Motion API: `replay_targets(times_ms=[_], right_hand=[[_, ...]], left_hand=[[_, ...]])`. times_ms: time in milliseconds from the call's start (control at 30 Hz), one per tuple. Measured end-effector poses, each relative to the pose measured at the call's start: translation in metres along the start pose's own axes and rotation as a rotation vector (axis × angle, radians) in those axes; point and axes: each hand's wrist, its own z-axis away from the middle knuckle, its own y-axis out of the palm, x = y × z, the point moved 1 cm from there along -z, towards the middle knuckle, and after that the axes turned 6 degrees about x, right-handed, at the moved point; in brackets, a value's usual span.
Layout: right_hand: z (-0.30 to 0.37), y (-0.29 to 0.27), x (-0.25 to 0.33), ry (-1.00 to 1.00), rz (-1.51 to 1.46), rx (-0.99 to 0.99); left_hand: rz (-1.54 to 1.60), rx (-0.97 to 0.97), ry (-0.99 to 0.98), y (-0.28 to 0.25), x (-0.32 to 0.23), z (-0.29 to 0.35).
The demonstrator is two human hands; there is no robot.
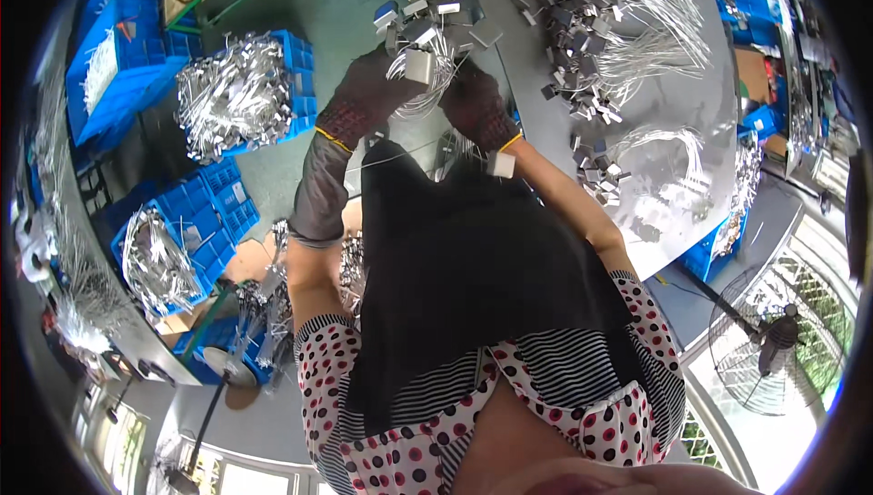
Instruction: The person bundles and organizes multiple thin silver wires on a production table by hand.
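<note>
A bundle of thin silvery wires with small metal blocks at their ends (418, 66) is held up in front of me, beyond my black apron. My left hand (366, 84), in a dark knitted glove with a yellow cuff edge, is closed around the bundle's left side. On its other side my right hand (476, 106), gloved alike, has its fingers curled in at the wires; the fingertips are partly hidden. One loose block (500, 164) hangs beside my right wrist, and a single strand runs left across the apron's top.
A grey metal table (650, 213) at the right bears a heap of wired blocks (582, 27) and a smaller bunch (600, 168). Blue crates full of silvery pieces (236, 95) stand at the left. A standing fan (773, 340) is at the lower right.
</note>
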Motion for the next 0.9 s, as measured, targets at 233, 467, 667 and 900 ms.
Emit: replay_targets(times_ms=[233,467,667,900], right_hand=[[-0.004,-0.004,0.037,0.054,0.606,0.125],[-0.011,0.013,0.011,0.096,0.764,0.237],[-0.009,0.004,0.065,0.148,0.558,0.235],[0.013,-0.035,0.096,0.314,0.134,0.564]], left_hand=[[0.065,0.058,0.024,-0.015,0.0,-0.003],[-0.167,0.038,0.05,-0.026,-0.019,0.006],[-0.131,-0.169,0.161,-0.013,0.011,0.021],[0.332,-0.361,-0.189,-0.007,0.022,0.053]])
